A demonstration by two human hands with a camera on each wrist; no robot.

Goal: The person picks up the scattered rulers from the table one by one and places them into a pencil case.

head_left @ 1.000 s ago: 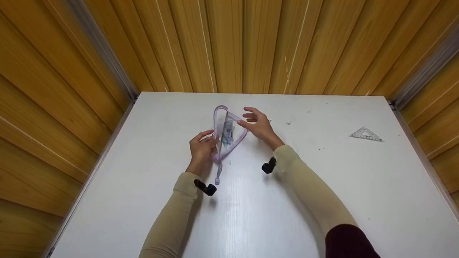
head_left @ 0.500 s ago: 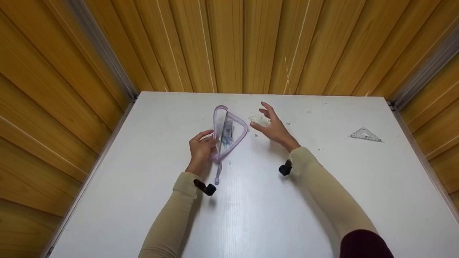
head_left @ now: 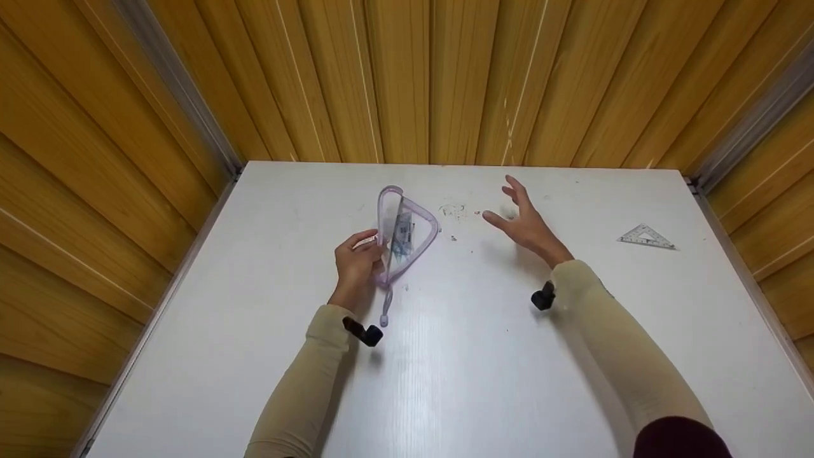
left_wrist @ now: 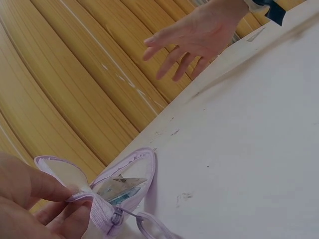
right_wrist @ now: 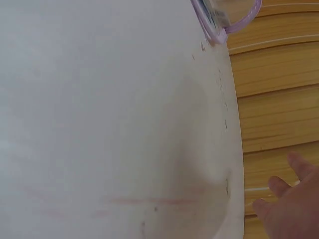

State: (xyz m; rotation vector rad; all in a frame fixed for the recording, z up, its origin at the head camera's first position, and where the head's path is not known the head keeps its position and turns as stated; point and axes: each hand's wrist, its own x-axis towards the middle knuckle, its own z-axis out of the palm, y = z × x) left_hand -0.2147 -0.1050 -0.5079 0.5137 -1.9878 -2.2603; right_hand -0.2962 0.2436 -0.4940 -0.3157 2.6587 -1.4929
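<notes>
A clear zip pouch with lilac edging [head_left: 420,254] stands gaping on the white table, its mouth spread wide. My left hand [head_left: 359,261] pinches the pouch's left edge between thumb and fingers, seen close up in the left wrist view. Inside the pouch lie flat clear and bluish pieces [left_wrist: 124,188]. A lilac wrist strap [head_left: 385,308] hangs from its zip end toward me. My right hand [head_left: 524,222] hovers over the table to the right of the pouch, fingers spread and holding nothing. Farther right lies a clear set square [head_left: 647,236], nearest to the right hand.
The white table [head_left: 445,381] carries small dark marks [head_left: 453,210] between the pouch and the right hand. Wood-patterned panels [head_left: 407,83] rise behind the table and along both sides. A small black camera [head_left: 542,296] sticks out from the right wrist.
My right hand has left the pouch's right edge and moved rightward toward the set square, its fingers spreading. The left hand and the pouch stay in place.
</notes>
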